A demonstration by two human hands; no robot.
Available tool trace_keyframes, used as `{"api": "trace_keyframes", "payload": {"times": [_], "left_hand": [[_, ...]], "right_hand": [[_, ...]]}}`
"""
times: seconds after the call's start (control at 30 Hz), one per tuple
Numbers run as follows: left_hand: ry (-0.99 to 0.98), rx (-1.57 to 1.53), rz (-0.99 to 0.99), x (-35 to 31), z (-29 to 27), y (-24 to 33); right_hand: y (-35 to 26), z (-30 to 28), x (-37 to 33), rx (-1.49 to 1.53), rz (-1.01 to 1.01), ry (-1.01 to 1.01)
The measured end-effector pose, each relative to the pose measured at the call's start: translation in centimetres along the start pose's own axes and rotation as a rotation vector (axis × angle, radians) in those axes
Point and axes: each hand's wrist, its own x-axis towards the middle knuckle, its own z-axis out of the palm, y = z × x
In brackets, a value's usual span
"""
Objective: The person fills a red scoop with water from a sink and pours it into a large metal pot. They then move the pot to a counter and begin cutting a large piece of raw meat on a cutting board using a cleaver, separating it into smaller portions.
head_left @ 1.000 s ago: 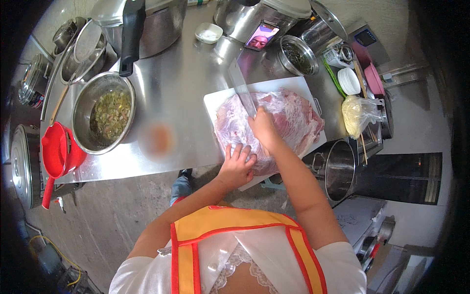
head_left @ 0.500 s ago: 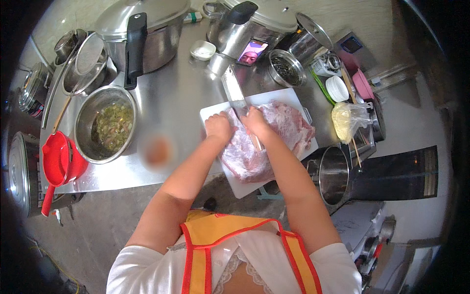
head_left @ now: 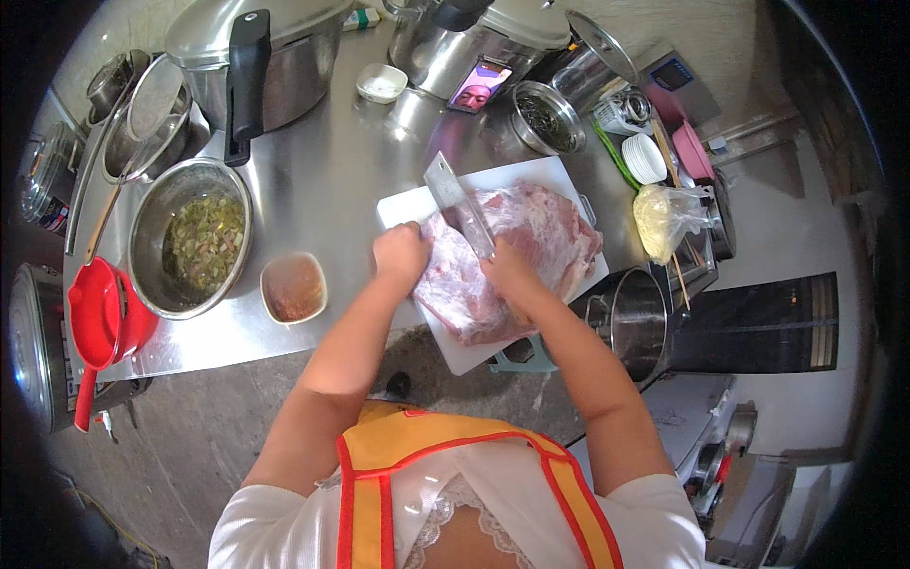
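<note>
A large slab of raw pink meat (head_left: 540, 228) with white fat lies across a white cutting board (head_left: 403, 206) at the table's front edge. My right hand (head_left: 512, 273) is wrapped around the handle of a cleaver (head_left: 461, 204). Its broad blade rests on or just over the upper left part of the meat and points away from me. At the meat's left edge, my left hand (head_left: 402, 254) is closed with fingers curled against it; the fingertips are hidden.
Left of the board stand a small square bowl of reddish-brown paste (head_left: 293, 287), a steel bowl of chopped greens (head_left: 191, 237) and a red dipper (head_left: 99, 318). Pressure cookers (head_left: 275, 71) and a phone (head_left: 480, 85) stand behind. A bag of yellow food (head_left: 666, 223) lies right.
My right hand and the cleaver have drawn back toward me and a little right over the meat. My left hand stays at the meat's left edge. The whole view has shifted slightly.
</note>
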Motion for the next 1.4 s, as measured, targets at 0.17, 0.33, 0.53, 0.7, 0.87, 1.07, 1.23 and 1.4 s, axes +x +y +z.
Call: {"api": "trace_keyframes", "payload": {"times": [0.17,0.33,0.53,0.7,0.87,1.07,1.23,1.4], "left_hand": [[0.069,0.016,0.044,-0.9,1.3,-0.3],[0.038,0.014,-0.023,-0.7,0.4,-0.3],[0.056,0.012,0.024,-1.6,0.3,-0.8],[0.124,0.014,0.088,-4.2,-0.4,-1.5],[0.121,-0.046,-0.090,-4.0,-1.0,-1.8],[0.217,0.040,-0.054,-4.3,-1.1,-0.4],[0.101,0.086,0.468,-9.3,0.2,4.9],[-0.038,0.268,0.522,-12.4,1.1,4.3]], "right_hand": [[-3.0,0.9,3.8,-0.027,-0.057,0.114],[-1.3,0.9,4.1,-0.114,-0.265,0.226],[-0.1,0.0,0.6,-0.012,0.018,-0.004],[-3.1,0.5,3.8,-0.159,-0.117,0.156],[-4.3,-2.7,1.3,0.379,0.053,0.093],[0.2,-7.4,-6.4,0.277,-0.082,0.256],[3.6,-7.9,-14.3,0.214,-0.036,0.114],[4.3,-7.2,-17.8,0.168,0.026,0.034]]}}
